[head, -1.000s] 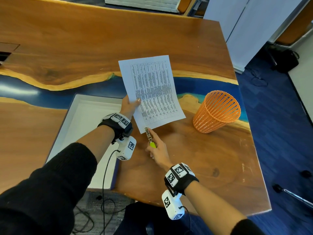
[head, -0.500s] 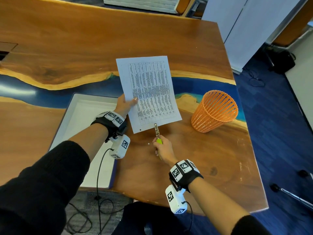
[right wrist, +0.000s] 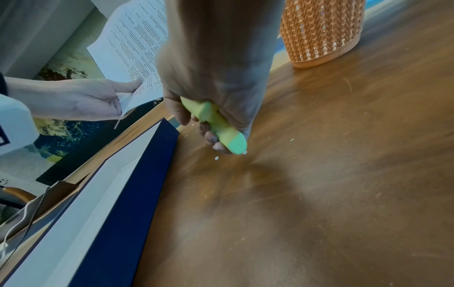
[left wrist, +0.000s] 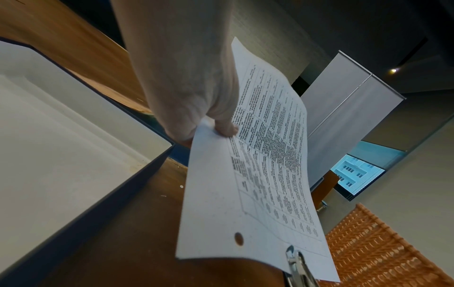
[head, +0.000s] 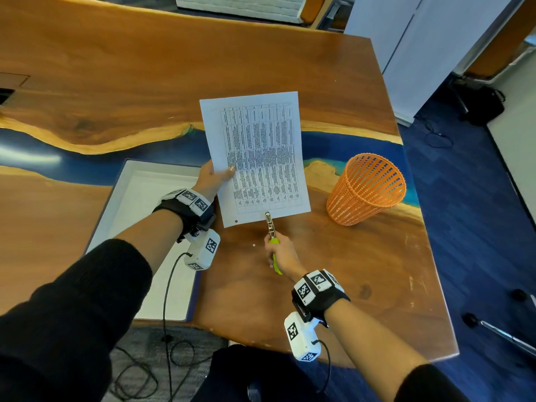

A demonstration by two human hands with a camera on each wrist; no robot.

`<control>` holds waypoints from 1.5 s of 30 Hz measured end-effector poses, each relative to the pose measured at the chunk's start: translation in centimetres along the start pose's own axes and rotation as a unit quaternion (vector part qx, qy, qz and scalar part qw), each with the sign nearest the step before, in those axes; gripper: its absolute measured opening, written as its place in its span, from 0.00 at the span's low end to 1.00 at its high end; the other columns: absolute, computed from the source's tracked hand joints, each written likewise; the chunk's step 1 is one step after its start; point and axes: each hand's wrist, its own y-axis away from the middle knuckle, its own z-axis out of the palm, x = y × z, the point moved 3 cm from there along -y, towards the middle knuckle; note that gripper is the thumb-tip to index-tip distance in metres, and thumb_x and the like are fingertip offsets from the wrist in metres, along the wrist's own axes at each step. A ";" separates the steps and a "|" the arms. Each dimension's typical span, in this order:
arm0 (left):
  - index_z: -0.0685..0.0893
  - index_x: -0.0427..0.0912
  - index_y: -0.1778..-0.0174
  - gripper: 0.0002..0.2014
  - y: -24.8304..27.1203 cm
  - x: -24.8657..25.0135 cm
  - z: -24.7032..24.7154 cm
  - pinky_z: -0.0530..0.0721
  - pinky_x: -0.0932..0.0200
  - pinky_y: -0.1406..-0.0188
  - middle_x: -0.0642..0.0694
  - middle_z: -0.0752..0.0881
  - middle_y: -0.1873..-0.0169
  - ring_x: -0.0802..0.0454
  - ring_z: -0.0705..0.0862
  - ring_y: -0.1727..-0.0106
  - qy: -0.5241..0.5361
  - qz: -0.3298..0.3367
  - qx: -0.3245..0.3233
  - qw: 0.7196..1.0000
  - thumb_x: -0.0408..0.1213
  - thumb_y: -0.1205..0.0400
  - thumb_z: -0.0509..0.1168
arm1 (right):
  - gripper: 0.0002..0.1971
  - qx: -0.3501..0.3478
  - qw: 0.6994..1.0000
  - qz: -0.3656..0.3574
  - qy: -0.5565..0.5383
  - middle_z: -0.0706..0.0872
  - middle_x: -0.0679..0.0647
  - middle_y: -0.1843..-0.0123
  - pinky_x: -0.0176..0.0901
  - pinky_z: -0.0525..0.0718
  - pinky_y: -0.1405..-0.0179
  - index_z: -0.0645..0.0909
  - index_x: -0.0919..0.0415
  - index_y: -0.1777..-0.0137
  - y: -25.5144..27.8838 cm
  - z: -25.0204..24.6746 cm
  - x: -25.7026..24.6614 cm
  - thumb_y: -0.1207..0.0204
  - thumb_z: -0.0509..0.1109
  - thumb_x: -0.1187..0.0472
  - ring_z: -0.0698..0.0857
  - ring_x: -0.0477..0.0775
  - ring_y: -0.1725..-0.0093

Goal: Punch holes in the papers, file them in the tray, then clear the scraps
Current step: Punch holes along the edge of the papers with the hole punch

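Left hand [head: 213, 177], at the centre of the head view, pinches the left edge of a white printed sheet of paper [head: 258, 158] between thumb and fingers, holding it raised above the table. Below it, the right hand [head: 282, 255] is curled round the lime-green handle of a metal hole punch [head: 270, 224], whose silver tip meets the sheet's bottom edge just right of a round hole [head: 236, 221] already in the lower-left corner. One small white paper dot [head: 254, 245] lies on the glossy brown wooden table [head: 362, 256], between the two wrists. At left, the shallow white rectangular tray with navy-blue walls [head: 127, 187] sits open, its near corner at the table's edge. At right, an orange slotted plastic basket [head: 366, 189] stands upright, apart from the sheet, with bare wood between them.
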 end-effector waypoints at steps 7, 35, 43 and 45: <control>0.72 0.30 0.27 0.21 -0.1 0.3 -0.3 0.80 0.45 0.36 0.32 0.79 0.31 0.40 0.81 0.36 0.008 0.004 0.034 0.999 0.25 0.17 0.62 | 0.10 -0.016 1.000 0.002 -0.023 0.66 0.56 0.79 0.40 0.64 0.79 0.68 0.56 0.71 0.2 0.1 0.7 0.53 0.60 0.69 0.64 0.54 0.82; 0.71 0.31 0.26 0.22 -0.2 -0.1 -0.2 0.80 0.43 0.36 0.32 0.79 0.31 0.42 0.81 0.38 0.001 0.007 0.009 1.000 0.25 0.18 0.63 | 0.10 -0.025 0.998 0.005 -0.055 0.64 0.55 0.80 0.38 0.61 0.80 0.66 0.55 0.73 -0.3 0.2 -0.1 0.53 0.58 0.71 0.61 0.51 0.83; 0.72 0.31 0.26 0.22 -0.6 -0.4 -0.1 0.80 0.46 0.37 0.33 0.79 0.31 0.43 0.81 0.38 0.002 0.005 0.011 1.000 0.25 0.18 0.63 | 0.12 -0.015 0.999 0.012 -0.044 0.64 0.54 0.79 0.36 0.60 0.81 0.66 0.56 0.73 -0.3 0.2 -0.1 0.55 0.58 0.71 0.61 0.52 0.81; 0.71 0.31 0.26 0.22 -0.7 -0.5 -0.1 0.79 0.43 0.35 0.32 0.79 0.31 0.42 0.81 0.37 0.003 0.004 0.008 1.000 0.25 0.18 0.63 | 0.12 -0.010 0.999 0.015 -0.035 0.65 0.51 0.80 0.35 0.60 0.81 0.65 0.56 0.74 -0.3 0.2 -0.1 0.57 0.58 0.71 0.61 0.52 0.82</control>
